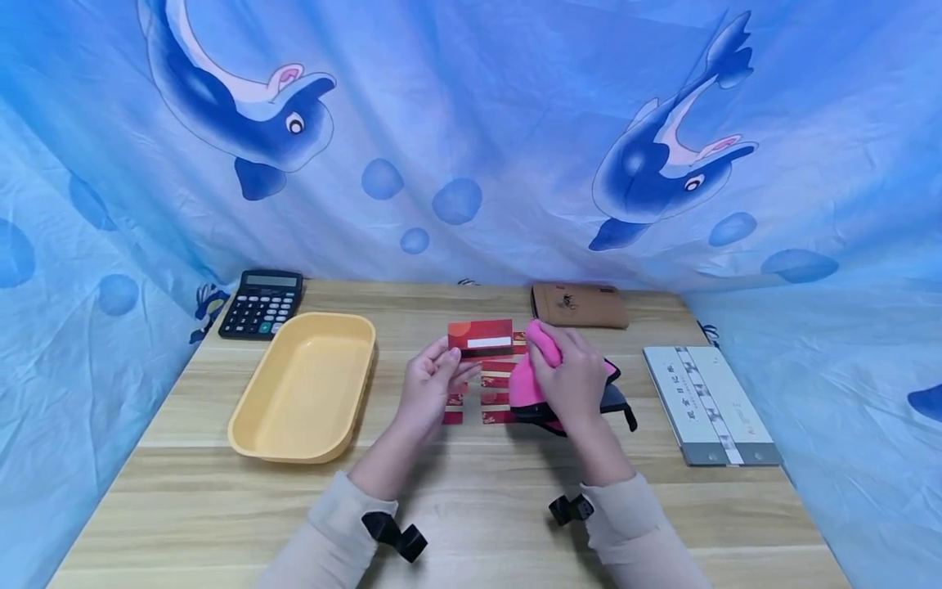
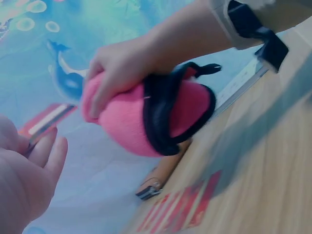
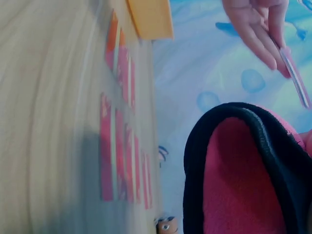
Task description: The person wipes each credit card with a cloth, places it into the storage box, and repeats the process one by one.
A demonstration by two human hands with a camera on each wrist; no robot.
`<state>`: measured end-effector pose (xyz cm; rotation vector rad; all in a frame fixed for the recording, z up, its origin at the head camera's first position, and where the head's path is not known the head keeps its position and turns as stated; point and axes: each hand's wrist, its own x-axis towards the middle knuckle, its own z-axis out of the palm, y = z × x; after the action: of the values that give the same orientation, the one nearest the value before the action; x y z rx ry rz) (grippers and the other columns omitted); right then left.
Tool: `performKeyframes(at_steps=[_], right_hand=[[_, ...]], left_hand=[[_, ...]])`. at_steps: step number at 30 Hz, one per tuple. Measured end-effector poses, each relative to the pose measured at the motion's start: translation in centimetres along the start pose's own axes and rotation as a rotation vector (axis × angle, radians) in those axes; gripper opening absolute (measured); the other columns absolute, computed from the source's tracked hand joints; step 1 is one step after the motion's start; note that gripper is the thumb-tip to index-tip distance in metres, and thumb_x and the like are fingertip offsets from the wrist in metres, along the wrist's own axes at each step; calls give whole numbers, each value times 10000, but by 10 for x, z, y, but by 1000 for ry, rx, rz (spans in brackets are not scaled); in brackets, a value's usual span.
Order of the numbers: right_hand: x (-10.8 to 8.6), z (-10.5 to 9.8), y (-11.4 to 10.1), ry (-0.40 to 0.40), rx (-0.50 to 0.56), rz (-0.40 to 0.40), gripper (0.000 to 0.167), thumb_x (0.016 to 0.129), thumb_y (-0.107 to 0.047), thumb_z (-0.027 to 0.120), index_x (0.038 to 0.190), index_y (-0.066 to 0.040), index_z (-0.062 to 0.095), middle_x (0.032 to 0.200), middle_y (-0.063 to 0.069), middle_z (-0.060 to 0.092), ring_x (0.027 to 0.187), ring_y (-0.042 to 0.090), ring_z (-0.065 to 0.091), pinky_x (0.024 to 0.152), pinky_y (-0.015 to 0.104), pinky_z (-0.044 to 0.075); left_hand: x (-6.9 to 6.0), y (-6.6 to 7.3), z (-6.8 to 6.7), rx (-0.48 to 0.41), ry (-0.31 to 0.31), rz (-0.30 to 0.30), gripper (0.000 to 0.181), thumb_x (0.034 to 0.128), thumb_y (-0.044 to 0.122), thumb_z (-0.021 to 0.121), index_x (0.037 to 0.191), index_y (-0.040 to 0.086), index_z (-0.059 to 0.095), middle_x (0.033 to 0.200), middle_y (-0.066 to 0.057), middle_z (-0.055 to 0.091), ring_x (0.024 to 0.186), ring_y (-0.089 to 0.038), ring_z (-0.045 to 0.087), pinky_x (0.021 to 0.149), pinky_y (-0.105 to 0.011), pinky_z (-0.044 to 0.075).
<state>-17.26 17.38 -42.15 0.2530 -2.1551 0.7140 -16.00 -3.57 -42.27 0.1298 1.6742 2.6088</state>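
Observation:
My left hand (image 1: 430, 383) pinches a red card (image 1: 478, 329) with a white strip and a dark band, held up above the table. Close by on the right, my right hand (image 1: 576, 372) grips a soft pink cloth piece with black trim (image 1: 524, 386), bunched at one end. In the right wrist view, the black-edged piece (image 3: 239, 180) gapes like a pouch with a pink inside; its exact kind is unclear. A narrow gap separates card and cloth in the left wrist view. Several red cards (image 1: 498, 375) lie in rows below the hands, partly covered by them.
A yellow plastic tray (image 1: 309, 393) sits on the left, with a black calculator (image 1: 262, 304) behind it. A brown case (image 1: 581, 305) lies at the back edge. To the right is a white-and-grey book (image 1: 710, 405). Blue dolphin curtains surround the wooden table (image 1: 471, 507).

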Motion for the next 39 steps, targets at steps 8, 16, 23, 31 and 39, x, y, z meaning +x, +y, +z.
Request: performKeyframes(at_steps=[8, 16, 23, 31, 39], right_hand=[[-4, -8, 13, -8, 29, 28, 366, 822, -225, 850, 1144, -71, 771, 1062, 131, 753, 931, 328, 714, 726, 493, 583], [-6, -12, 21, -3, 45, 50, 374, 812, -203, 860, 1142, -52, 768, 1065, 150, 750, 931, 335, 710, 736, 497, 577], [-9, -11, 27, -5, 55, 45, 369, 800, -183, 869, 1125, -39, 771, 1027, 159, 750, 899, 336, 712, 730, 505, 581], [-10, -12, 30, -13, 55, 67, 365, 810, -179, 863, 1137, -47, 768, 1020, 151, 750, 896, 328, 710, 725, 507, 580], [-14, -10, 34, -26, 58, 93, 362, 812, -176, 866, 1134, -43, 768, 1042, 150, 750, 934, 337, 712, 761, 520, 580]], left_hand=[[7, 25, -13, 19, 95, -16, 290, 1063, 46, 483, 1299, -117, 521, 1265, -289, 641, 976, -212, 741, 938, -385, 571], [20, 59, -49, 41, 101, 10, 321, 1060, 65, 499, 1345, -83, 512, 1287, -250, 640, 976, -178, 739, 943, -352, 570], [33, 76, -97, 69, 190, -15, 347, 1062, 136, 527, 1371, -21, 523, 1353, -215, 617, 988, -144, 732, 933, -298, 561], [36, 85, -140, 17, 264, 18, 367, 1049, 91, 528, 1378, -68, 491, 995, 24, 743, 886, -120, 743, 892, -306, 574], [37, 86, -173, 102, 397, -53, 506, 1043, 124, 548, 1500, -48, 416, 1185, -77, 644, 851, -81, 729, 836, -272, 584]])
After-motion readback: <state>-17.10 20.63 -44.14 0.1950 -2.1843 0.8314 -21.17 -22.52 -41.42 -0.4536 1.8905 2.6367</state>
